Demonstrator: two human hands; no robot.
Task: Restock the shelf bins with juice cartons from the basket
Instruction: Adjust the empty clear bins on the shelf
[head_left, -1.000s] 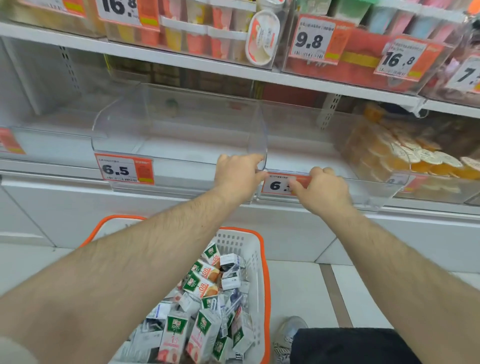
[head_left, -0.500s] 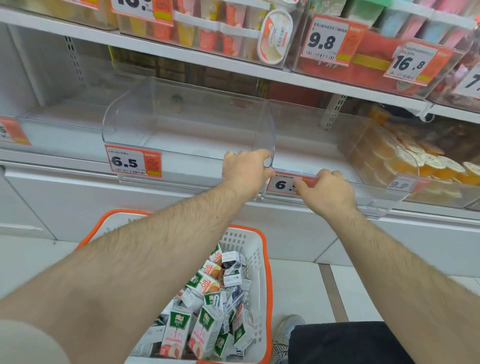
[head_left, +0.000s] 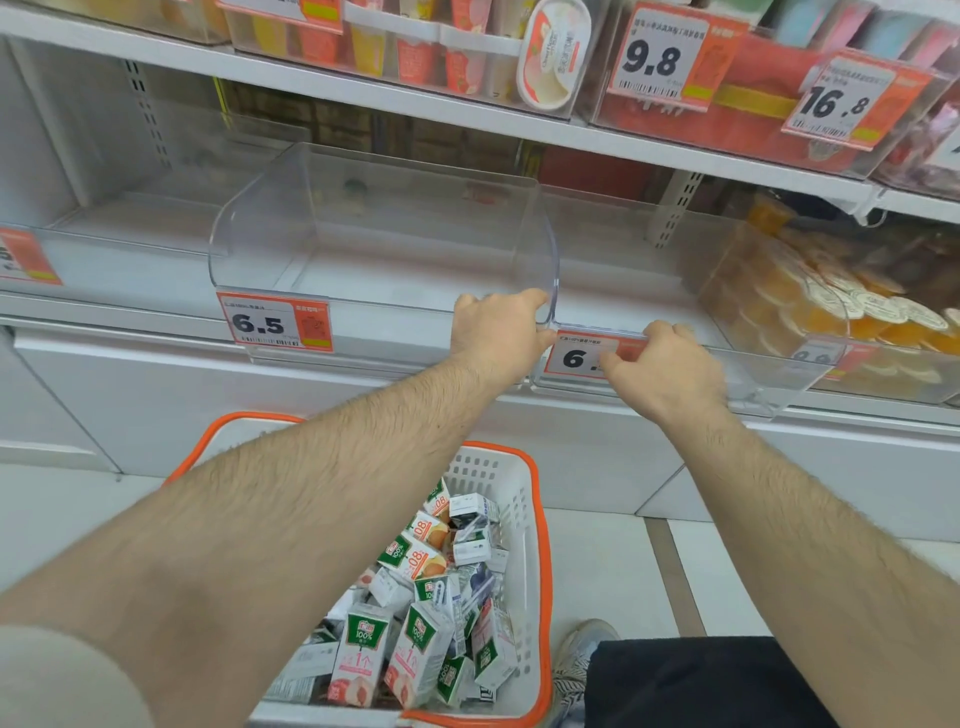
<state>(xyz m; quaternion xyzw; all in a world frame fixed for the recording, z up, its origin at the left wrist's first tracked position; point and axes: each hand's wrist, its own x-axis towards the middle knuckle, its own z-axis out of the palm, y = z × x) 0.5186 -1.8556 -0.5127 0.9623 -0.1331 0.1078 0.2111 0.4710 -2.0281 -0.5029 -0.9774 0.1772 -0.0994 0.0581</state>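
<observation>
Two clear plastic shelf bins sit side by side on the middle shelf. The left bin (head_left: 311, 249) has a 6.5 price tag and holds nothing. My left hand (head_left: 496, 332) grips its front right corner. My right hand (head_left: 662, 369) grips the front lip of the right bin (head_left: 769, 379), covering part of its price tag. Below, a white basket with an orange rim (head_left: 535, 545) stands on the floor, holding several juice cartons (head_left: 410, 644) in a loose heap under my left forearm.
A bin of orange jelly cups (head_left: 852, 306) sits to the right of the bins. The shelf above (head_left: 415, 104) carries bins of cups and tubs with 9.8 and 16.8 tags. My shoe (head_left: 582, 660) is beside the basket on the tiled floor.
Both hands keep their hold on the bin fronts. The view has shifted slightly, so the bins and basket sit a little lower and further right in the frame.
</observation>
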